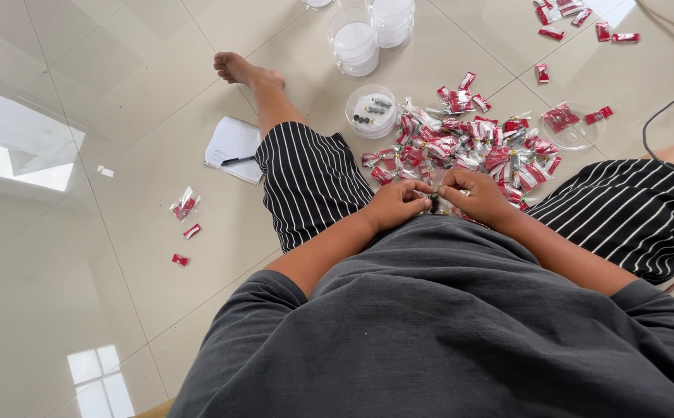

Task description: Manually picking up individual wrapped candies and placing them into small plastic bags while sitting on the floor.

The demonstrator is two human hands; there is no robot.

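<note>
Notepad w/ black pen on tiled floor; stacked clear tubs up top; cable at right.

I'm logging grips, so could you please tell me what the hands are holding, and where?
Both the left hand and right hand pinch one small dark item between their fingertips; which part each grips cannot be told.

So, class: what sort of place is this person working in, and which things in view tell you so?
Probably a room in a home or small workshop, used for hand sorting on the floor. The person sits on glossy pale floor tiles, with a heap of small red-and-clear packets, round clear containers and a notepad spread around.
</note>
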